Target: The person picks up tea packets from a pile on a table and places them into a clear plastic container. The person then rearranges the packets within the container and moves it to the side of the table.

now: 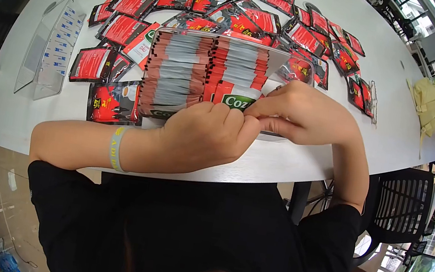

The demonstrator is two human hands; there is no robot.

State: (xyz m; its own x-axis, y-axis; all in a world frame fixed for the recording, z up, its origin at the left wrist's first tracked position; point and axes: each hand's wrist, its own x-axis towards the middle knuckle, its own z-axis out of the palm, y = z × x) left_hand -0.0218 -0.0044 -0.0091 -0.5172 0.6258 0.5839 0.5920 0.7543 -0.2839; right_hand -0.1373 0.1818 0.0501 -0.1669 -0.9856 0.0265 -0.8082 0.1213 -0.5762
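A clear plastic box [280,61] in front of me is packed with two upright rows of red and grey sachets [177,68]. At the near end of the right row is a red, white and green "Coz…" sachet [237,97]. My left hand [209,133] is closed at its lower edge, fingers curled. With thumb and fingers pinched, my right hand [306,115] grips its right side. The fingertips of both hands meet there and hide the sachet's lower part. A pale wristband [116,147] circles my left wrist.
Many red and black coffee sachets [235,19] lie scattered behind and left of the box on the white table [11,122]. Another clear container [50,52] stands at left. A yellow-green bag [430,103] rests at the right edge, above a black chair [401,203].
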